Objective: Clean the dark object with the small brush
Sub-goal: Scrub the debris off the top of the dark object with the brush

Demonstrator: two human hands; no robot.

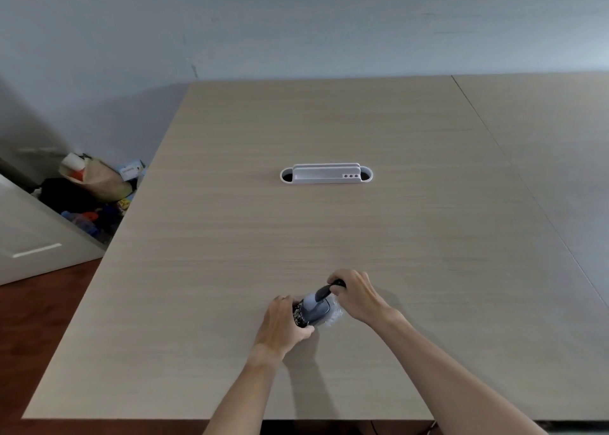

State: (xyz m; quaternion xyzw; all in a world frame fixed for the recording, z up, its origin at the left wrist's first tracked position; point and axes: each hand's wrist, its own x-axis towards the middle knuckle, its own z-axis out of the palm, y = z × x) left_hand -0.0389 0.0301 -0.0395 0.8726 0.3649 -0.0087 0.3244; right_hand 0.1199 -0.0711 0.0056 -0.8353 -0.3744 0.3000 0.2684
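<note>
A dark, speckled object (299,316) sits on the wooden table (329,236) near the front edge, gripped from the left by my left hand (283,327). A small brush (318,307) with a grey-blue round head, pale bristles and a dark handle rests on top of the object. My right hand (354,294) is closed around the brush handle, just right of the object. Most of the dark object is hidden under the brush head and my left fingers.
A white cable-port cover (326,174) is set into the table's middle. A second table (543,154) adjoins on the right. Left of the table, on the floor, lie bags and clutter (95,187) beside a white cabinet (33,236).
</note>
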